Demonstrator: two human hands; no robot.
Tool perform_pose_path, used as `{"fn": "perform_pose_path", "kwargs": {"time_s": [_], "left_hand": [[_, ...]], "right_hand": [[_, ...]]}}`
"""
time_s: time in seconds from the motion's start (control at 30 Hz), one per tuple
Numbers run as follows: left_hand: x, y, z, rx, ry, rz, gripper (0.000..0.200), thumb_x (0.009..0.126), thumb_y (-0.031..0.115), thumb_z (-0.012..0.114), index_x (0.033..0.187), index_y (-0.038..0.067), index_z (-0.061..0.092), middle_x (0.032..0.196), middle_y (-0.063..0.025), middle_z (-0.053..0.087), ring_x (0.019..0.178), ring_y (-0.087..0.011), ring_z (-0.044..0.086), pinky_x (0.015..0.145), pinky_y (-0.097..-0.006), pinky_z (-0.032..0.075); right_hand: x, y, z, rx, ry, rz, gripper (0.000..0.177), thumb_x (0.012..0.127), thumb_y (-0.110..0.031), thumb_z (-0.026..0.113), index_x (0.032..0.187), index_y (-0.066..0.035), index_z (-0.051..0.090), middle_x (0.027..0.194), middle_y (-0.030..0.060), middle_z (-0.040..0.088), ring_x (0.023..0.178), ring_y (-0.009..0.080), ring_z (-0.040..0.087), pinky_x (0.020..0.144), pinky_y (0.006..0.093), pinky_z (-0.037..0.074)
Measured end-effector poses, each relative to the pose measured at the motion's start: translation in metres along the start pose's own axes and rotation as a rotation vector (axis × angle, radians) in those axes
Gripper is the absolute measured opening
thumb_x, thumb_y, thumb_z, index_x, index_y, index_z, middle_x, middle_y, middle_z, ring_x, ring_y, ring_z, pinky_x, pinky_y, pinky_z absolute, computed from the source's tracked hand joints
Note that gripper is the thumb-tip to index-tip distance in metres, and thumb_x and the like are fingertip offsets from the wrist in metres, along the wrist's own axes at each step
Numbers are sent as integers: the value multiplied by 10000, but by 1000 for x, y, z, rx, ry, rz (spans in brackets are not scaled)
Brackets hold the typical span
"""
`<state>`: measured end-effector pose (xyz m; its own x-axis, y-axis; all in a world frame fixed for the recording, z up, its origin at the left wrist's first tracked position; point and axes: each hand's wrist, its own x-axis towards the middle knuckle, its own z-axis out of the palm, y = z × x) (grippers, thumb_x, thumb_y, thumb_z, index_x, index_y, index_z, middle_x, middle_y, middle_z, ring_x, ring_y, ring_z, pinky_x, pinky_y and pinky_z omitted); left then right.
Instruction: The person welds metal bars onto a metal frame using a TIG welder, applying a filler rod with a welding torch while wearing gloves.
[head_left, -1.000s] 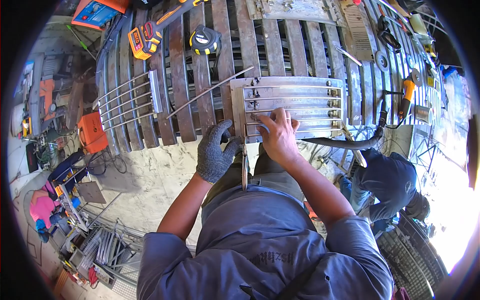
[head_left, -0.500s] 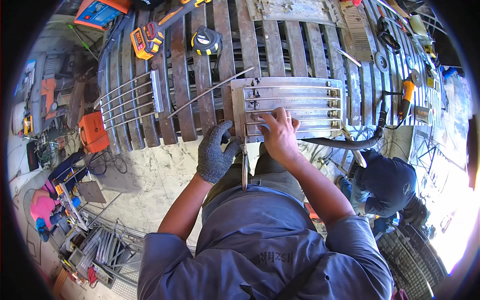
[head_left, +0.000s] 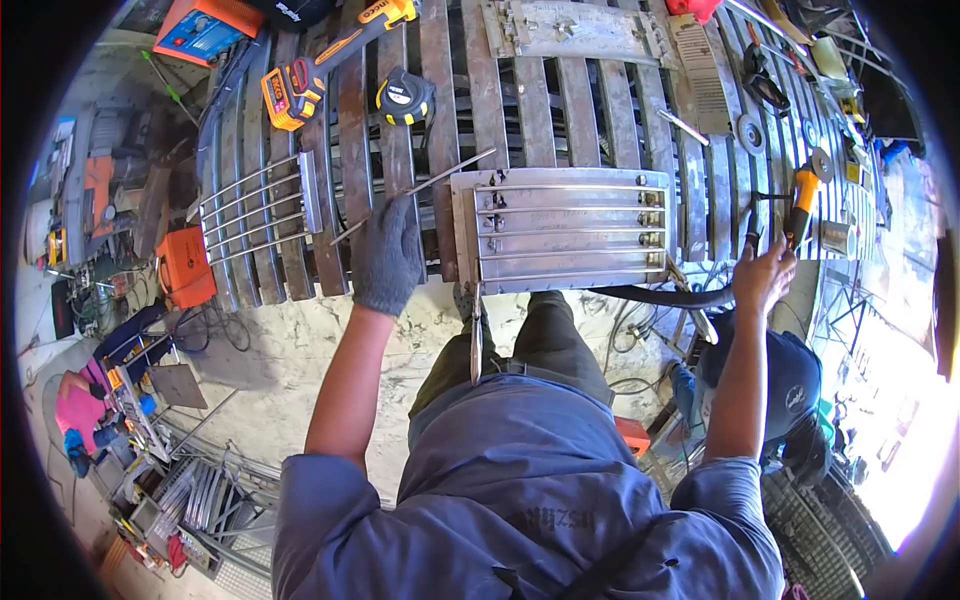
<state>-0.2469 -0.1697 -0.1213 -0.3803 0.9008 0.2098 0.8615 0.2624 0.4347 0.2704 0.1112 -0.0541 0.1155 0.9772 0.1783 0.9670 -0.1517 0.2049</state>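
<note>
My left hand (head_left: pixel 388 258), in a dark knitted glove, lies over a thin metal rod (head_left: pixel 455 173) that slants across the bench slats. Its fingers are bent together over the rod's middle and hide that part. My bare right hand (head_left: pixel 765 273) is at the black torch handle (head_left: pixel 753 228) at the end of a thick hose, fingers apart, close to the tail of a yellow angle grinder (head_left: pixel 808 200). Between my hands, a barred metal grille (head_left: pixel 570 234) rests on a flat plate (head_left: pixel 463 230) at the bench edge. A clamp or pliers (head_left: pixel 477 345) hangs at its left front corner.
A second barred grille (head_left: pixel 258 215) lies left on the slatted bench (head_left: pixel 485 110). Behind are a tape measure (head_left: pixel 406 97), a yellow-black power tool (head_left: pixel 292 92) and another metal plate (head_left: pixel 575 32). The black hose (head_left: pixel 660 297) runs along the front edge. A co-worker (head_left: pixel 765 375) crouches at right.
Both hands have left the grille. The left has moved left onto the rod, and the right has swung right to the torch handle. The view has shifted slightly.
</note>
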Motion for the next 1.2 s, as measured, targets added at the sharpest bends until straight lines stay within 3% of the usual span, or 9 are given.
{"fn": "perform_pose_path", "kwargs": {"time_s": [0.1, 0.2, 0.47, 0.73, 0.87, 0.93, 0.97, 1.1, 1.2], "left_hand": [[23, -10, 12, 72, -107, -62, 412, 1049, 202, 658, 1440, 73, 635, 1391, -233, 674, 1127, -474, 710, 984, -549, 584], [37, -2, 13, 98, -212, -78, 411, 1049, 217, 653, 1444, 104, 635, 1388, -211, 660, 1093, -459, 727, 947, -554, 592], [58, 21, 25, 351, -347, -199, 294, 987, 152, 694, 1274, 88, 696, 1221, -217, 663, 991, -451, 751, 885, -585, 602], [62, 20, -7, 407, -306, -193, 180, 1033, 128, 585, 1177, 86, 685, 1120, -219, 721, 933, -427, 777, 811, -574, 619], [50, 22, -73, 136, -147, -220, 132, 1077, 145, 583, 1119, 42, 654, 1042, -243, 741, 906, -448, 763, 831, -552, 615], [41, 25, -108, -98, -22, -171, 138, 1110, 137, 585, 1158, 21, 643, 993, -196, 724, 881, -365, 767, 813, -475, 608], [35, 30, -124, -214, 39, -149, 141, 1126, 133, 587, 1177, 11, 637, 968, -172, 715, 868, -324, 769, 804, -436, 605], [10, 68, -168, -638, 81, -107, 141, 1151, 55, 571, 1186, 5, 699, 1056, -82, 754, 916, -152, 735, 832, -326, 594], [4, 90, -158, -699, 97, -12, 123, 1111, 102, 655, 1085, 9, 732, 999, -131, 770, 895, -223, 763, 842, -369, 605]], "right_hand": [[28, 46, 49, 102, -208, 132, 1006, 953, -574, 767, 1711, -67, 344, 1658, 420, 358, 1502, 599, 442, 1227, 645, 403], [50, 84, 108, 297, -335, 93, 1068, 935, -587, 780, 1672, 47, 339, 1454, 420, 612, 1374, 557, 607, 1185, 550, 473], [34, 54, 113, 472, -285, 151, 740, 879, -299, 800, 1474, 44, 525, 1284, 334, 719, 1214, 503, 708, 1065, 540, 543], [-6, 42, 73, 700, -66, 305, 706, 891, -181, 773, 1485, 95, 509, 1353, 338, 664, 1226, 493, 687, 1064, 530, 542], [-36, 43, 29, 741, -8, 333, 688, 965, -281, 803, 1481, 83, 531, 1318, 318, 691, 1188, 471, 705, 1041, 521, 543], [-51, 53, 22, 722, 52, 267, 680, 983, -330, 815, 1463, 77, 557, 1295, 310, 706, 1175, 458, 710, 1034, 514, 539], [-59, 59, 25, 670, 143, 180, 558, 1031, -318, 766, 1413, 56, 608, 1136, 238, 758, 1011, 398, 754, 937, 505, 558], [-90, 65, -28, 945, -100, 141, 513, 1036, -282, 772, 1395, 42, 603, 855, 103, 688, 765, 210, 667, 739, 409, 543], [-115, 38, -95, 954, -184, 82, 502, 1031, -232, 773, 1409, 42, 590, 888, 105, 708, 777, 227, 680, 759, 416, 555]]}}
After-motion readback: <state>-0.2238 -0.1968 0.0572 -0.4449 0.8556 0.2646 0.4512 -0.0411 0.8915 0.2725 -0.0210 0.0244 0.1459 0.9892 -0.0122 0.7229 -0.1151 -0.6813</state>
